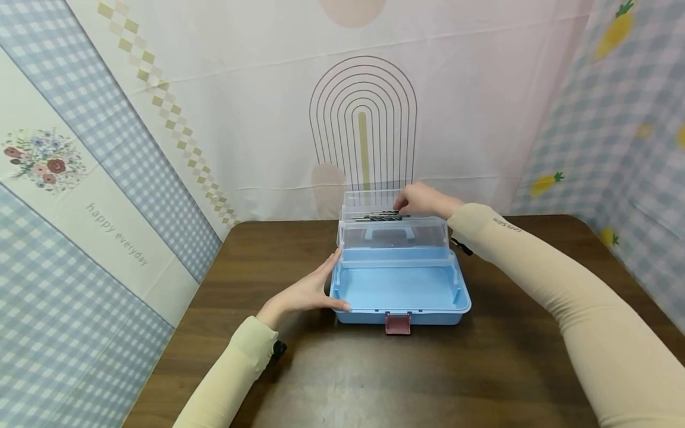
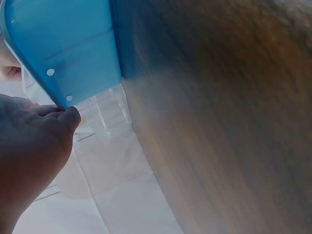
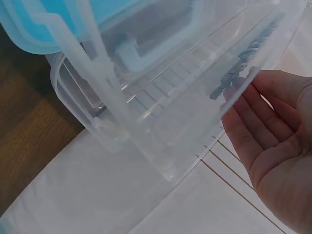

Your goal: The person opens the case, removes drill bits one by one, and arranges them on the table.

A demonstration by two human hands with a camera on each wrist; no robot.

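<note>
A light blue toolbox (image 1: 401, 318) with a clear lid and a clear upper tray (image 1: 396, 235) stands opened out on the table. My left hand (image 1: 302, 291) rests against its left side, fingers extended, thumb along the front rim. In the left wrist view, the fingertips (image 2: 68, 117) touch the edge of the blue wall (image 2: 87, 48). Several metal drill bits (image 1: 377, 216) lie lengthwise in the raised clear tray. Over that tray's back rim reaches my right hand (image 1: 425, 201), pinching the bits' right end. The right wrist view shows these drill bits (image 3: 251, 56) through clear plastic, beside the right hand (image 3: 273, 126).
A reddish latch (image 1: 398, 324) hangs from the toolbox front. The brown wooden table (image 1: 342, 374) extends around the box. Patterned cloth (image 1: 257, 119) hangs behind the table, with checked cloth (image 1: 631, 154) at the right.
</note>
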